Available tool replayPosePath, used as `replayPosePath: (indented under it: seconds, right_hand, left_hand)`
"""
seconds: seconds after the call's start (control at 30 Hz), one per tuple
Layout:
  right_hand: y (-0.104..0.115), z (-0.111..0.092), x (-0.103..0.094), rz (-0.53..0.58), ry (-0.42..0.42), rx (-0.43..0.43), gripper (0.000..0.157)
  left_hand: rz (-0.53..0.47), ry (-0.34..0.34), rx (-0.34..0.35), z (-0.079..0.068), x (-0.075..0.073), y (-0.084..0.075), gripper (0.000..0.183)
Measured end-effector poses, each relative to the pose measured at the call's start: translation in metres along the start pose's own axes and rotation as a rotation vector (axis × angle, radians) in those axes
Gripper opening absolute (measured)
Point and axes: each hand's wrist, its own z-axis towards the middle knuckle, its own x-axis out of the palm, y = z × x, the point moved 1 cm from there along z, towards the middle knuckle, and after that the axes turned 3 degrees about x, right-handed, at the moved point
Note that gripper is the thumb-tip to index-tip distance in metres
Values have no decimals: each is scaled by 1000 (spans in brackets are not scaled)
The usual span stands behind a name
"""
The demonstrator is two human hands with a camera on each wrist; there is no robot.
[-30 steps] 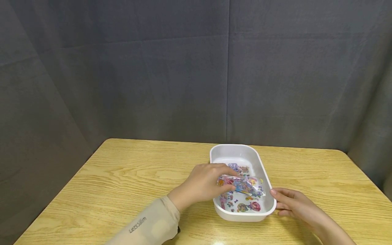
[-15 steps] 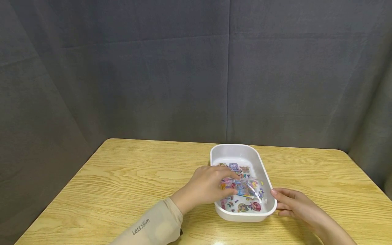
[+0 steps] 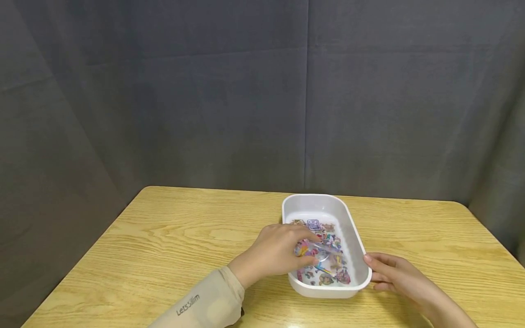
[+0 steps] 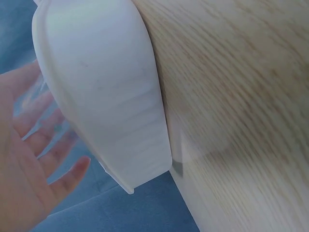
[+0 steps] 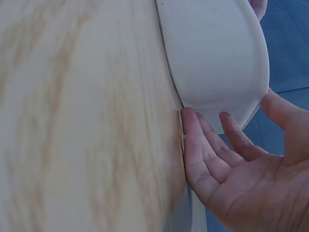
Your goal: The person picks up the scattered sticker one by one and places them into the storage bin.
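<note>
A white rectangular tub (image 3: pixel 324 292) with rounded corners holds colourful cartoon sticker pieces (image 3: pixel 313 224) across its bottom. My left hand (image 3: pixel 283 249) reaches over the tub's left rim. Between its thumb and fingers it pinches a clear plastic piece with coloured prints (image 3: pixel 328 248), bent and blurred. In the left wrist view, the fingers (image 4: pixel 41 142) show beyond the tub's rim, with clear film near them. My right hand (image 3: pixel 391 273) grips the tub at its near right corner, thumb on the rim and fingers against the outer wall, as the right wrist view also shows.
The tub stands on a wood-grain table (image 3: pixel 184 228), right of its middle. A dark grey curtain (image 3: pixel 229 114) hangs behind the table and along its sides. The table's far edge lies just beyond the tub.
The clear printed piece, spread flat across the tub a second ago, is now bent and turned in my left hand, which has shifted slightly right. My right hand stays at the corner.
</note>
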Motion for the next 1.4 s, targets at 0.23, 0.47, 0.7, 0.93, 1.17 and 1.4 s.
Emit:
replayPosePath:
  seconds: [0.23,0.47,0.7,0.93,1.17,1.4]
  right_hand:
    - [1,0,1,-2,-1,3,68]
    - [2,-1,1,-6,-7,6,68]
    - [0,-1,-1,0,4,-1,68]
    - [-1,-1,-2,1,-10,22,70]
    - [-2,0,-6,21,-17,-9,68]
    - [2,-5,-13,-36,-22,-65,60]
  left_hand:
    - [4,0,11,-1,0,1,41]
    - [9,-18,32,-1,0,0,39]
    - [-35,-53,35,-4,-6,-1,34]
    - [-51,-157,40,-12,-13,-1,32]
    - [-77,-191,-25,-23,-17,4,32]
    - [-121,-233,-92,-34,-22,10,32]
